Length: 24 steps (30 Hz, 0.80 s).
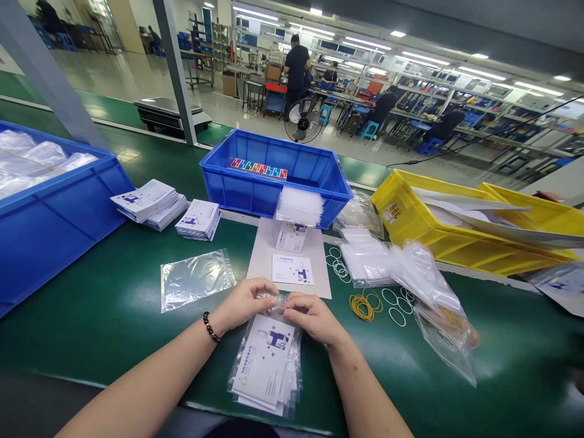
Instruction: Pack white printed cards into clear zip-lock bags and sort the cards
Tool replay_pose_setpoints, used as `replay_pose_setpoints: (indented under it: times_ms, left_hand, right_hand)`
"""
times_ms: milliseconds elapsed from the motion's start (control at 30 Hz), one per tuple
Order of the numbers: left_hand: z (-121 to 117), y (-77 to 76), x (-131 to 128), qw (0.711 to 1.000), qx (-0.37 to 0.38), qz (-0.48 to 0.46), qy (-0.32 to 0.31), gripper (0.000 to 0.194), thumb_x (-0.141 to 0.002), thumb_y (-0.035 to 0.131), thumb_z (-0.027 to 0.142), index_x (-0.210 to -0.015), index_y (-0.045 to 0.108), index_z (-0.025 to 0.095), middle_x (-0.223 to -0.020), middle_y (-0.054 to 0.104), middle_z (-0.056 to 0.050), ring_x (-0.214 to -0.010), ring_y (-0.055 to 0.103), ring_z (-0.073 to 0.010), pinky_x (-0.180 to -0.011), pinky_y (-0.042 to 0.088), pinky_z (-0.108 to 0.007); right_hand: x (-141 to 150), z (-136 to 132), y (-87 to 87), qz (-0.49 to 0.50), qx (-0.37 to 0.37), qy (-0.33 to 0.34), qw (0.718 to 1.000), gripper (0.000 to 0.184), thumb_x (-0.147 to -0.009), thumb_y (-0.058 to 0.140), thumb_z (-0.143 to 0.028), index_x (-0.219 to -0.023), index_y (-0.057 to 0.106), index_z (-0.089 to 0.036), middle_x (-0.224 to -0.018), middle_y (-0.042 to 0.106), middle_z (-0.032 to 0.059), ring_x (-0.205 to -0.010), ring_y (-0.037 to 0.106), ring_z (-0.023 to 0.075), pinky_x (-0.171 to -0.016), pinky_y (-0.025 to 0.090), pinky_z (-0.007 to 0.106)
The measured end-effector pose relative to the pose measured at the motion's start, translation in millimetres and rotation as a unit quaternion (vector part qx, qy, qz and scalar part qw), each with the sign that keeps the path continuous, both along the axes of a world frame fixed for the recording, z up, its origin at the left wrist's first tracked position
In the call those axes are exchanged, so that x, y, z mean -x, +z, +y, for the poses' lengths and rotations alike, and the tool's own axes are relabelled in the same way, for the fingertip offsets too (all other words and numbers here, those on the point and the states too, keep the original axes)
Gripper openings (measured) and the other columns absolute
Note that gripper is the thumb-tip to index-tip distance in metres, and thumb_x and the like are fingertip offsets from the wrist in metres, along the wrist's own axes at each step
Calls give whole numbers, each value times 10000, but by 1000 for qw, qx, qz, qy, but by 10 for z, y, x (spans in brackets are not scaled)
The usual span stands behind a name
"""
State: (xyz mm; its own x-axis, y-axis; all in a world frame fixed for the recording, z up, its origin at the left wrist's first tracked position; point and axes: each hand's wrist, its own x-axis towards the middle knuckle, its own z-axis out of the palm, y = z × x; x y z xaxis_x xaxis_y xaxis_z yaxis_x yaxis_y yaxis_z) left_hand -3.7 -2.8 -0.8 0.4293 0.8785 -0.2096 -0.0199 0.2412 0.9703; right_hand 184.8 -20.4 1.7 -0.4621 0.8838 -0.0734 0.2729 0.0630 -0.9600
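Note:
My left hand [250, 299] and my right hand [306, 311] pinch the top edge of a clear plastic bag [276, 308], fingers closed on both sides of it. A white printed booklet [265, 359] with a blue picture lies inside a clear bag just below my hands, on a stack of similar bagged booklets. Beyond my fingers, a single booklet [292, 270] rests on a pale cardboard sheet [260, 255]. Flat on the table to the left is an empty zip bag [196, 281]. My fingers partly hide the bag's opening.
Blue bins stand at left [59, 213] and centre back [255, 198]; a yellow bin [433, 237] is at right. Booklet stacks [198, 219] lie back left. White bands, yellow rubber bands [362, 308] and plastic bags [433, 280] lie right on the green table [123, 340]. People work in the background.

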Motion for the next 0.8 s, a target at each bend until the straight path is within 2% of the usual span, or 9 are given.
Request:
replay_pose_setpoints:
  times_ms: [100,200,333,433,633,800]
  left_hand:
    - [10,-2,18,998,62,17,-6,316,-544,746,311,-772,618,133,-681,599,-9,-564,508,-109,-559,405,-245]
    - [10,2,26,997,48,50,-13,218,-594,686,322,-621,593,127,-529,545,12,-517,474,-104,-517,354,-228]
    - [0,14,12,998,20,65,-8,174,-595,655,292,-589,585,133,-506,533,22,-497,450,-95,-504,337,-220]
    - [-1,25,13,997,15,72,-9,179,-596,656,295,-588,574,137,-521,536,22,-508,458,-94,-508,347,-215]
    - [27,-7,88,997,35,64,-41,283,-661,615,426,-652,527,157,-531,540,25,-439,477,-97,-451,380,-225]
    - [37,-55,118,998,21,49,-26,248,-658,629,373,-624,489,171,-496,516,42,-435,467,-90,-456,384,-217]
  right_hand:
    - [20,-5,-25,26,30,-51,998,177,-726,615,-334,-818,656,-189,-736,592,5,-665,534,132,-650,437,269]
    - [38,-5,-30,34,53,-82,995,248,-680,639,-299,-903,619,-193,-692,547,-22,-618,501,115,-612,420,251]
    - [80,-10,-31,12,66,-95,993,132,-679,620,-296,-702,584,-171,-626,525,-26,-574,467,104,-569,387,237]
    - [110,-21,-25,8,48,-115,992,165,-693,598,-295,-601,531,-175,-597,522,-24,-565,456,103,-556,378,230]
    - [85,-20,-6,27,57,-126,990,154,-681,610,-295,-604,559,-172,-595,538,-22,-560,454,101,-549,371,231]
    - [42,0,-30,45,102,-128,986,194,-650,648,-346,-632,589,-162,-575,536,-25,-529,434,93,-520,352,229]
